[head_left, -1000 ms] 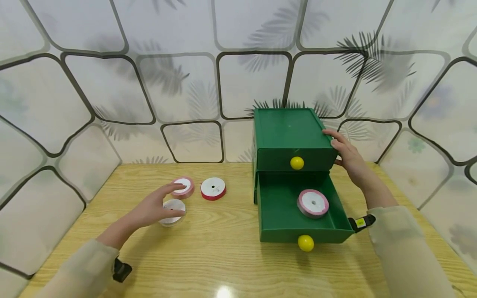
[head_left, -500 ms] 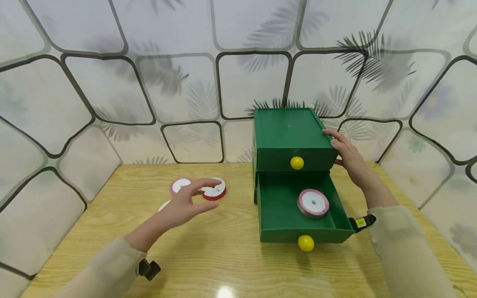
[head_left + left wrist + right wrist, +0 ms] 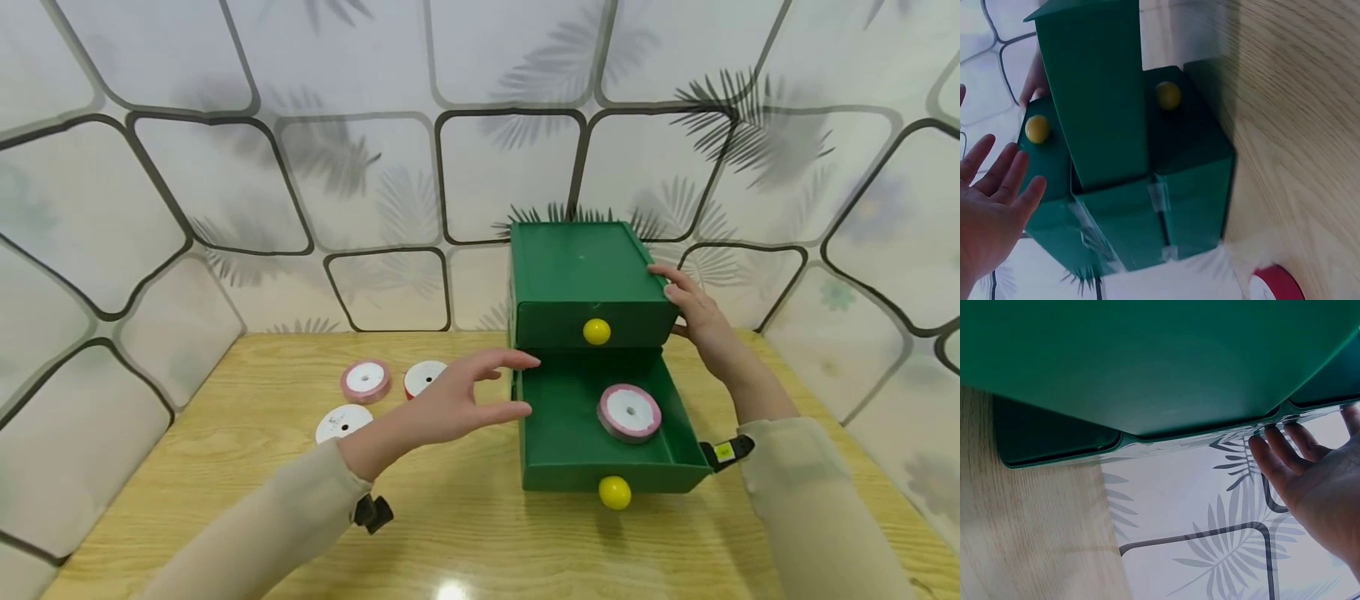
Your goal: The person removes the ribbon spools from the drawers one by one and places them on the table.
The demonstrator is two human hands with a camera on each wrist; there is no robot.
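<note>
A green drawer cabinet (image 3: 585, 258) stands on the table with its middle drawer (image 3: 562, 433) pulled out. One pink ribbon roll (image 3: 628, 408) lies inside that drawer, toward its right. My left hand (image 3: 442, 404) holds nothing; thumb and fingers are spread apart at the drawer's left edge, and the palm shows in the left wrist view. At the cabinet's upper right edge rests my right hand (image 3: 703, 325), its fingertips (image 3: 1260, 447) touching the side. Left of the cabinet lie another pink ribbon roll (image 3: 365, 380), a white-faced roll (image 3: 337, 419) and a red ribbon roll (image 3: 422, 375), partly covered by my left hand.
Yellow knobs mark the upper drawer (image 3: 551, 323), the pulled-out drawer and, in the left wrist view, a lower drawer (image 3: 1191, 131) that is shut. The wooden table (image 3: 465, 533) ends at a patterned curtain (image 3: 382, 192) behind and at both sides.
My left hand has moved right, from over the loose rolls on the left to the pulled-out drawer's left edge, uncovering the white-faced and pink rolls. The right hand stays at the cabinet.
</note>
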